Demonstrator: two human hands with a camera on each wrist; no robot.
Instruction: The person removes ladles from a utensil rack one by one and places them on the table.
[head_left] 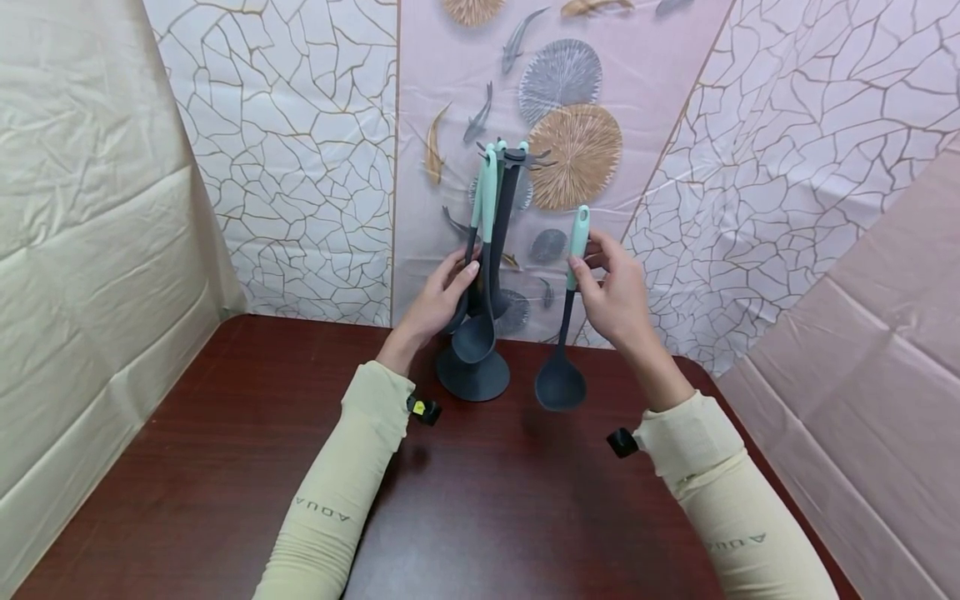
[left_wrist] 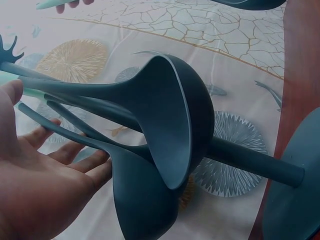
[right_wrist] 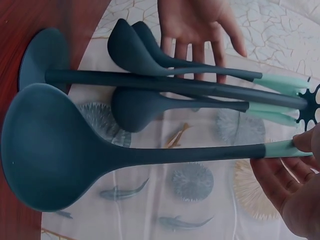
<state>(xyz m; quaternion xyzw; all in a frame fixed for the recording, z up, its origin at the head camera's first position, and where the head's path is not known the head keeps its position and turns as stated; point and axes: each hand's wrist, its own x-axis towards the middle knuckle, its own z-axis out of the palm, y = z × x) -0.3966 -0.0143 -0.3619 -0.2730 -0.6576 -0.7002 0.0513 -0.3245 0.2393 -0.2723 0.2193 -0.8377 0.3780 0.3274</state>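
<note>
In the head view my right hand point(head_left: 618, 293) pinches the mint-green handle of a dark grey ladle point(head_left: 561, 385). Its bowl points down, over the table and apart from the stand. My left hand point(head_left: 429, 310) is at the left of a dark utensil stand point(head_left: 491, 377). Its thumb is by the handle of a hanging ladle point(head_left: 472, 340), while the fingers reach behind the utensils, extended and spread in the right wrist view. Several mint-handled utensils hang from the stand's hooked top point(head_left: 516, 156). The left wrist view shows another hanging utensil head point(left_wrist: 145, 195) beside the left fingers.
A dark red-brown table point(head_left: 247, 467) lies under the stand's round base. Directly behind it hangs a patterned cloth backdrop point(head_left: 300, 167). Pale fabric walls point(head_left: 82, 250) flank the table on both sides.
</note>
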